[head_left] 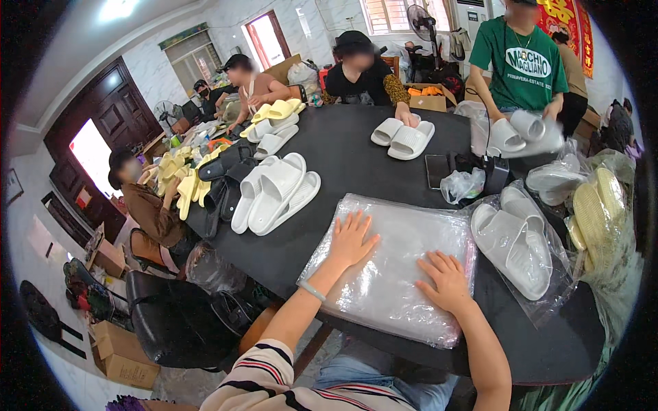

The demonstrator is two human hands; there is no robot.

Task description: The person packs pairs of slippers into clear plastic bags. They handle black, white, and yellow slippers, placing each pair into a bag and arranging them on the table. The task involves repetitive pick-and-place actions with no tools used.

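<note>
A thick stack of clear plastic bags point(391, 274) lies at the table's near edge in front of me. My left hand point(352, 240) rests flat on its upper left part, fingers spread. On the right side of the stack lies my right hand point(444, 282), also flat with the fingers apart. Neither hand holds anything. Just right of the stack, a pair of white slides point(515, 248) sits in a clear bag. Several white slides point(279, 188) stand left of the stack, with black slides point(223, 179) beside them.
Across the black table point(343, 161), a co-worker's hand touches white slides point(404, 137). A person in green handles another bagged pair point(517, 133). Bagged yellow slides point(600, 209) crowd the right edge. A phone point(436, 171) lies beyond the stack; a black chair point(175, 318) stands left.
</note>
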